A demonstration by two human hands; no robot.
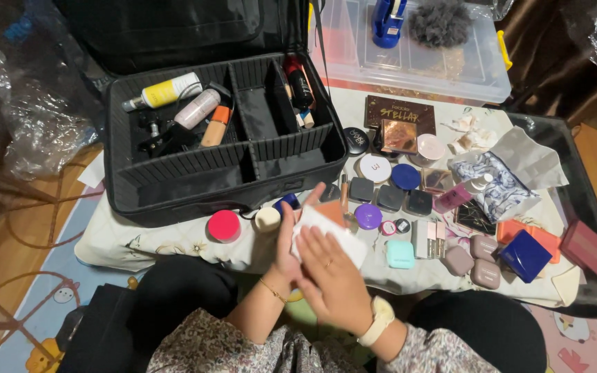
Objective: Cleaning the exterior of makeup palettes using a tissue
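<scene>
Both hands meet at six o'clock, just in front of the black organiser case (222, 148). The left hand (291, 238) grips a small orange compact (331, 209) wrapped in a white wipe (329, 235). The right hand (333, 276) lies flat with fingers spread, pressing the wipe. On the bench (139, 242), a red-lidded jar (224, 226) sits at nine o'clock, a mint case (400, 254) at three.
</scene>
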